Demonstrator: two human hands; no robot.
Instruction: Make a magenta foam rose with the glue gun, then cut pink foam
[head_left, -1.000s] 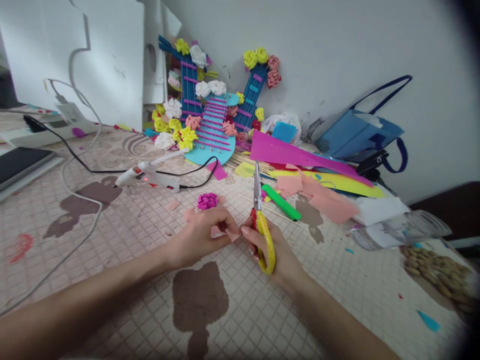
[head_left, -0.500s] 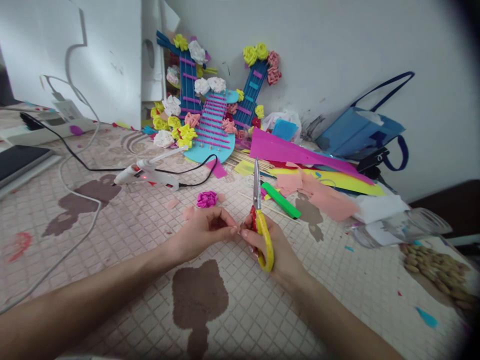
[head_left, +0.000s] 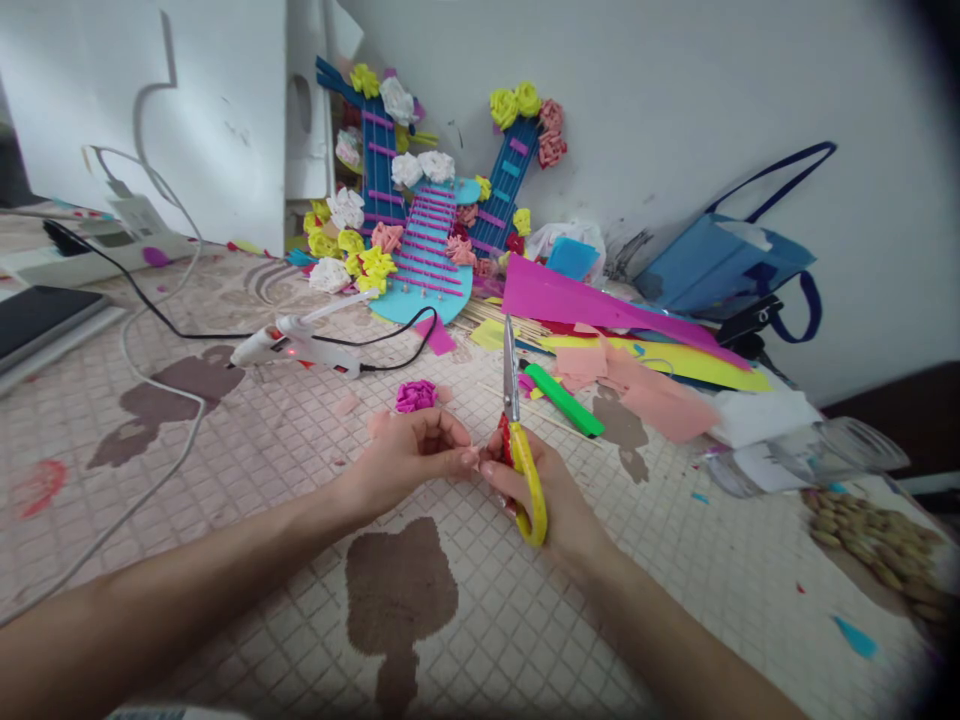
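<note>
My right hand (head_left: 559,490) is closed around a pair of scissors (head_left: 526,470) with yellow and red handles, blades together and pointing away from me. Its thumb and fingertips also meet my left fingertips. My left hand (head_left: 409,455) pinches a tiny bit of pale pink paper (head_left: 475,458), mostly hidden by the fingers, between both hands. Just beyond the left hand lies a crumpled magenta paper flower (head_left: 416,396). Small pink paper scraps (head_left: 347,403) are scattered beside it. A green box cutter (head_left: 562,398) rests beyond the right hand.
A white glue gun (head_left: 300,350), its red light lit, lies left with its black cord. Decorated paper panels (head_left: 427,250) with flowers lean at the back. Coloured paper sheets (head_left: 600,310), a blue bag (head_left: 720,265), a clear jar (head_left: 817,455) and nuts in shells (head_left: 877,540) are right.
The hands stay almost in place at the pink paper, the fingers shifting only slightly. The scissors have tilted a little to the left. The whole view has moved very slightly.
</note>
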